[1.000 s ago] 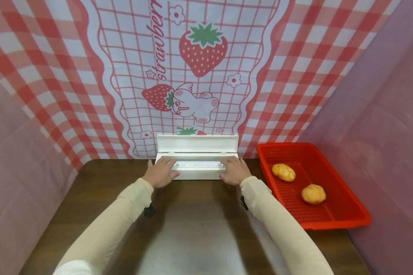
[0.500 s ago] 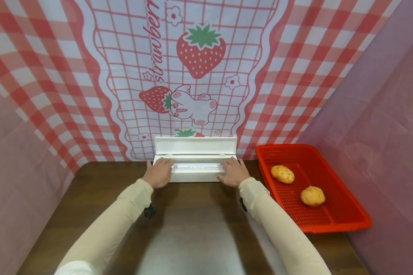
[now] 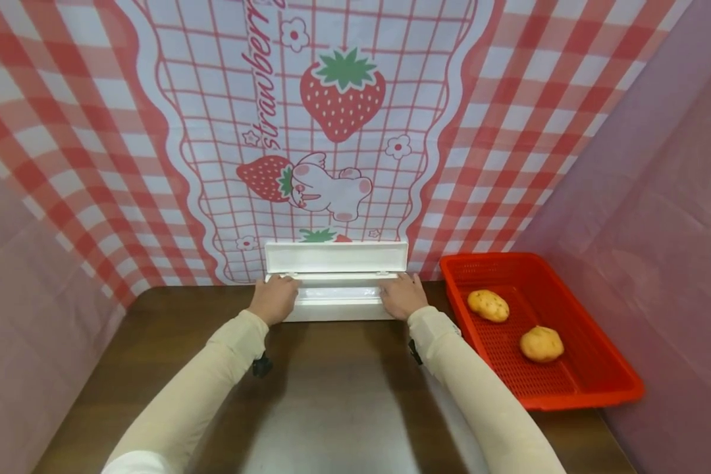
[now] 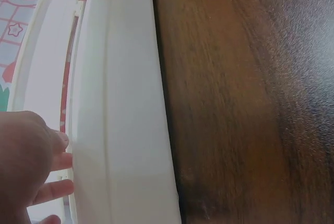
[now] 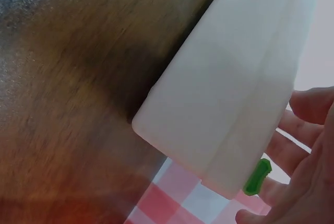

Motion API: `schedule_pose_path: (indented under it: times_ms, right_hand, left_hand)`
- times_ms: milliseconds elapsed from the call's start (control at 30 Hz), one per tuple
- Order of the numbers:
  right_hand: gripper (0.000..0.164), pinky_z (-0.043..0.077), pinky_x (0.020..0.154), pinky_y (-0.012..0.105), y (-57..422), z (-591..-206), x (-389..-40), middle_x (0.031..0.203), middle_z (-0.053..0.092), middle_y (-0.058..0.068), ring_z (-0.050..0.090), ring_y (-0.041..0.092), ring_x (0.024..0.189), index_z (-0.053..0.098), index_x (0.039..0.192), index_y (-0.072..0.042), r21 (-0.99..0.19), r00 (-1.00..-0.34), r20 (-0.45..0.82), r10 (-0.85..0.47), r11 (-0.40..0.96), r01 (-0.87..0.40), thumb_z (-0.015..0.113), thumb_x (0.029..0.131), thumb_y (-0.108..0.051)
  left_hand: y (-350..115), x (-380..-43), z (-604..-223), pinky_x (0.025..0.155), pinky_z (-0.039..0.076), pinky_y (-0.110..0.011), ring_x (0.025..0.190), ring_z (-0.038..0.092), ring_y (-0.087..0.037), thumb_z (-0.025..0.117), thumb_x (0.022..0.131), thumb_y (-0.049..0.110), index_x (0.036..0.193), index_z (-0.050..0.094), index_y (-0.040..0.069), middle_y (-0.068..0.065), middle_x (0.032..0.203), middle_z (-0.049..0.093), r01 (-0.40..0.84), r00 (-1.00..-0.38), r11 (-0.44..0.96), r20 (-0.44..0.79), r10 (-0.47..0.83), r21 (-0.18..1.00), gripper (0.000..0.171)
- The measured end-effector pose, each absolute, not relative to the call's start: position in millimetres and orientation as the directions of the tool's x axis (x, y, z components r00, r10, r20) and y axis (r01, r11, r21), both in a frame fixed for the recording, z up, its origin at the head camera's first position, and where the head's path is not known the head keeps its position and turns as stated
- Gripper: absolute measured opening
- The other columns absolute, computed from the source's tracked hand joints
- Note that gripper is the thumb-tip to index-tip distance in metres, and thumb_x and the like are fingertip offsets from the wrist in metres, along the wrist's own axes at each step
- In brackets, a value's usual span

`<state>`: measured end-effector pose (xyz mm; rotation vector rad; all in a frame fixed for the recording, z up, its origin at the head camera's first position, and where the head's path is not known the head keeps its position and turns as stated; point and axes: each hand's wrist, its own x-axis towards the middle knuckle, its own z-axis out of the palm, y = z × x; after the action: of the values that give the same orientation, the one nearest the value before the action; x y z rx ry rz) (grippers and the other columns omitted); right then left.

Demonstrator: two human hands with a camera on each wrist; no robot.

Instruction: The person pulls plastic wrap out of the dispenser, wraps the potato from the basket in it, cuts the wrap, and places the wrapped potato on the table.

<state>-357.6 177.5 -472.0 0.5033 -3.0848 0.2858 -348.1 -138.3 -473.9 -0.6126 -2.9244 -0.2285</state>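
Observation:
A long white box, a cling film dispenser by its look (image 3: 339, 313), lies at the back of the table with its lid (image 3: 336, 257) raised. Inside, a shiny clear roll of film (image 3: 340, 293) shows between the hands. My left hand (image 3: 274, 299) reaches over the box's left end, its fingertips at the opening. At the right end my right hand (image 3: 403, 295) does likewise; its fingers look spread in the right wrist view, near a small green piece (image 5: 257, 177). In the left wrist view, the front wall (image 4: 130, 104) hides what the left fingertips touch.
A red plastic basket (image 3: 575, 395) at the right holds two potatoes, one farther back (image 3: 488, 306) and one nearer (image 3: 542, 344). Behind the box hangs a strawberry-print cloth (image 3: 438, 151). Brown wooden table (image 3: 332, 395) stretches in front.
Both thumbs have moved from the front of the box up to its opening, and the fingers have drawn in. The head view has tilted slightly upward. Box, lid and potatoes stay put.

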Motion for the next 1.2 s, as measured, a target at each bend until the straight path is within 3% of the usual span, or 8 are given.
schedule_pose_path:
  times_ms: [167, 333, 467, 667, 1033, 1200]
  right_hand:
    - [0.023, 0.036, 0.103, 0.062, 174.8, -473.6, -364.8, 0.107, 0.075, 0.002, 0.059, 0.035, 0.111, 0.080, 0.105, -0.022, -0.132, -0.940, 0.136, -0.314, 0.934, -0.331, 0.059, 0.097, -0.019]
    - [0.015, 0.043, 0.078, 0.052, 162.0, -471.2, -368.5, 0.091, 0.075, -0.002, 0.057, 0.030, 0.089, 0.081, 0.091, -0.026, -0.107, -0.935, 0.190, -0.301, 0.940, -0.324, 0.068, 0.092, -0.019]
    - [0.010, 0.048, 0.076, 0.050, 148.8, -467.9, -370.2, 0.098, 0.075, 0.000, 0.058, 0.028, 0.089, 0.082, 0.095, -0.028, -0.029, -0.915, 0.198, -0.352, 0.931, -0.364, 0.073, 0.092, -0.024]
    - [0.010, 0.050, 0.069, 0.048, 140.2, -472.2, -375.3, 0.087, 0.071, 0.000, 0.059, 0.028, 0.082, 0.077, 0.078, -0.026, 0.029, -0.889, 0.204, -0.410, 0.910, -0.413, 0.077, 0.087, -0.021]
    - [0.018, 0.048, 0.066, 0.043, 141.1, -486.1, -380.2, 0.075, 0.061, -0.001, 0.053, 0.023, 0.073, 0.066, 0.073, -0.017, -0.036, -0.874, 0.258, -0.412, 0.900, -0.435, 0.073, 0.084, -0.005]
    - [0.019, 0.049, 0.067, 0.042, 139.7, -481.8, -377.2, 0.074, 0.059, 0.000, 0.055, 0.023, 0.074, 0.061, 0.073, -0.016, -0.058, -0.880, 0.237, -0.412, 0.898, -0.437, 0.074, 0.084, -0.007]
  left_hand:
    - [-132.9, -353.8, -476.6, 0.084, 0.050, -0.060, 0.105, 0.064, -0.036, 0.063, 0.099, 0.014, 0.120, 0.074, 0.015, -0.008, 0.116, 0.073, 0.452, -0.886, 0.878, 0.190, 0.423, 0.155, 0.024]
    - [-122.2, -359.6, -473.1, 0.082, 0.054, -0.054, 0.105, 0.067, -0.033, 0.067, 0.097, 0.016, 0.119, 0.075, 0.015, -0.005, 0.116, 0.073, 0.526, -0.845, 0.835, 0.215, 0.490, 0.164, 0.023]
    - [-111.9, -363.0, -468.6, 0.090, 0.053, -0.053, 0.111, 0.066, -0.031, 0.069, 0.097, 0.018, 0.122, 0.074, 0.013, -0.005, 0.121, 0.072, 0.549, -0.834, 0.817, 0.184, 0.520, 0.179, 0.026]
    - [-95.8, -367.4, -467.0, 0.090, 0.055, -0.046, 0.104, 0.069, -0.028, 0.072, 0.094, 0.017, 0.116, 0.075, 0.010, -0.005, 0.115, 0.074, 0.578, -0.815, 0.791, 0.198, 0.545, 0.200, 0.024]
    - [-80.8, -371.8, -475.3, 0.089, 0.055, -0.042, 0.099, 0.070, -0.025, 0.073, 0.093, 0.017, 0.107, 0.076, 0.009, -0.005, 0.106, 0.075, 0.584, -0.809, 0.790, 0.224, 0.544, 0.190, 0.017]
    - [-75.4, -371.6, -476.5, 0.089, 0.055, -0.040, 0.100, 0.070, -0.024, 0.072, 0.093, 0.016, 0.108, 0.077, 0.009, -0.005, 0.107, 0.075, 0.574, -0.818, 0.790, 0.194, 0.541, 0.216, 0.017]
